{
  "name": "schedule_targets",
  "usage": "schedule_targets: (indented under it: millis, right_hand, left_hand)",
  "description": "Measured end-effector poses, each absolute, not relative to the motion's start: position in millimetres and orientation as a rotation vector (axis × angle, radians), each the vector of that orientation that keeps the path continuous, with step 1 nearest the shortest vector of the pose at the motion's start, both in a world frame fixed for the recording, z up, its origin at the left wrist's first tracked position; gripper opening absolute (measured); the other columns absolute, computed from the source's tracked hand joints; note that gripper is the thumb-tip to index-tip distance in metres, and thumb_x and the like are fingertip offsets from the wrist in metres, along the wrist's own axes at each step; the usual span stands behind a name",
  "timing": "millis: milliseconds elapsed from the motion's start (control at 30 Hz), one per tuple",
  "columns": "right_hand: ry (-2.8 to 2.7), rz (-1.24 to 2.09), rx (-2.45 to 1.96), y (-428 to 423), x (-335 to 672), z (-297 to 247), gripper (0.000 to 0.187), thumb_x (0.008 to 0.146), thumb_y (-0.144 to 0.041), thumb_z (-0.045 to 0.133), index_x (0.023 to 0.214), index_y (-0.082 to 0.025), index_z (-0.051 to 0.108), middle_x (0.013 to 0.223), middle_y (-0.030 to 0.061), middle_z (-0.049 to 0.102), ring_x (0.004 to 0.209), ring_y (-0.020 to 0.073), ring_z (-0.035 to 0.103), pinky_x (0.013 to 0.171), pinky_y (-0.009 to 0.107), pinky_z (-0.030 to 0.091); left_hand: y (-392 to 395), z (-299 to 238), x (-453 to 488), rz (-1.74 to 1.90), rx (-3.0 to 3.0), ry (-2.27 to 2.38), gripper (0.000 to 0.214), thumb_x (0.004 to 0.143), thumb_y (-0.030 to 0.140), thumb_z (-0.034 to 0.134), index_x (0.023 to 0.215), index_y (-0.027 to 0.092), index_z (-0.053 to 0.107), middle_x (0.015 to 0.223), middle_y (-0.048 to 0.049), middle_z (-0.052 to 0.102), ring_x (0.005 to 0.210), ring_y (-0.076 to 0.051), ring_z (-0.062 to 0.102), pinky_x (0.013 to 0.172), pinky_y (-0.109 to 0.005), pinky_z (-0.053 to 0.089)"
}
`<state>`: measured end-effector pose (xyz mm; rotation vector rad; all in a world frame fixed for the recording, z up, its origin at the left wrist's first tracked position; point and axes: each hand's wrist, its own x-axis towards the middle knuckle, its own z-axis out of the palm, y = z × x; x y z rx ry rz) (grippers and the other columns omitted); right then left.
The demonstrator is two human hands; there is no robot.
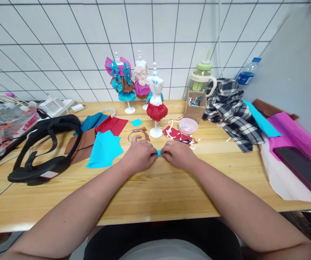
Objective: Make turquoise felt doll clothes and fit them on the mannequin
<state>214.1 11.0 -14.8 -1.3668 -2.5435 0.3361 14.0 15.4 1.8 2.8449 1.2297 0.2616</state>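
Between my two hands, low over the wooden table, is a small narrow piece of blue crepe paper. My left hand pinches its left end, and my right hand pinches the right end. Just beyond them stands a white mini dress form wearing a puffy red paper skirt. Scissors lie past my right hand, partly hidden by it. A roll of clear tape or ring lies behind my left hand, next to a small blue paper square.
Blue paper sheets, a red sheet and a black headset lie left. Two dressed forms stand behind. Rightward are a pink bowl, a cardboard box, a green-lidded cup, plaid cloth and a phone.
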Motion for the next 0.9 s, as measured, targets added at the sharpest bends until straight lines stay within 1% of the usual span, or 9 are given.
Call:
schedule_targets:
  millis: [100,233,367,533,667,733,800,900]
  right_hand:
    - [-2.501,0.335,-1.406,8.7,213.8,-13.5,0.014,0.087,-0.027,0.057,0.092,-0.023,0.070,0.095,0.0028,0.067,0.096,0.0175,0.060,0.079,0.026,0.041]
    - [-2.417,0.316,-1.467,6.0,213.7,-12.4,0.014,0.085,-0.032,0.061,0.093,-0.026,0.070,0.099,0.0018,0.067,0.095,0.0179,0.061,0.071,0.026,0.040]
    - [-2.418,0.369,-1.513,8.3,214.2,-13.1,0.012,0.085,-0.029,0.060,0.089,-0.026,0.071,0.094,0.0016,0.067,0.091,0.0169,0.061,0.068,0.025,0.039]
    - [-2.394,0.509,-1.506,13.1,216.1,-12.6,0.012,0.084,-0.028,0.064,0.088,-0.026,0.074,0.089,0.0009,0.068,0.083,0.0152,0.061,0.068,0.025,0.039]
    - [-2.359,0.512,-1.511,11.6,217.0,-11.3,0.012,0.083,-0.029,0.065,0.088,-0.027,0.075,0.088,0.0005,0.069,0.082,0.0155,0.061,0.067,0.025,0.038]
    - [-2.312,0.534,-1.534,10.7,216.7,-11.5,0.012,0.082,-0.032,0.066,0.089,-0.026,0.074,0.087,0.0000,0.070,0.079,0.0146,0.060,0.065,0.025,0.038]
    - [-2.280,0.575,-1.557,11.0,216.4,-12.4,0.012,0.081,-0.034,0.066,0.086,-0.025,0.072,0.084,-0.0008,0.070,0.076,0.0137,0.059,0.062,0.024,0.037]
    - [-2.299,0.590,-1.566,13.2,216.1,-14.4,0.010,0.082,-0.031,0.064,0.080,-0.024,0.071,0.081,-0.0011,0.069,0.073,0.0131,0.058,0.060,0.024,0.035]
  left_hand:
    - [16.8,0.9,12.8,0.257,2.859,1.219,0.025,0.088,0.027,0.049,0.081,0.025,0.073,0.077,-0.0031,0.071,0.082,-0.021,0.060,0.096,-0.051,0.021]
    - [17.3,0.4,12.4,0.256,2.866,1.209,0.027,0.089,0.027,0.047,0.082,0.025,0.073,0.077,-0.0031,0.070,0.082,-0.021,0.060,0.095,-0.052,0.022]
    - [17.7,-0.3,12.3,0.254,2.843,1.214,0.027,0.089,0.028,0.047,0.082,0.025,0.072,0.077,-0.0035,0.071,0.084,-0.023,0.060,0.096,-0.052,0.021]
    - [21.3,-5.3,11.8,0.313,2.711,1.257,0.019,0.087,0.029,0.052,0.093,0.025,0.070,0.082,-0.0029,0.072,0.087,-0.023,0.061,0.097,-0.050,0.023]
    - [24.6,-9.5,10.2,0.305,2.699,1.219,0.020,0.088,0.030,0.051,0.087,0.025,0.070,0.083,-0.0027,0.072,0.089,-0.023,0.061,0.098,-0.051,0.022]
    - [25.0,-10.1,9.6,0.304,2.705,1.215,0.021,0.089,0.030,0.050,0.088,0.025,0.071,0.084,-0.0027,0.072,0.090,-0.023,0.061,0.098,-0.051,0.022]
    - [24.4,-9.5,9.5,0.297,2.711,1.213,0.021,0.089,0.031,0.050,0.089,0.026,0.071,0.085,-0.0024,0.072,0.090,-0.023,0.061,0.098,-0.051,0.022]
    - [22.7,-7.7,10.0,0.293,2.728,1.212,0.021,0.089,0.030,0.050,0.089,0.025,0.071,0.085,-0.0025,0.071,0.091,-0.023,0.061,0.097,-0.051,0.023]
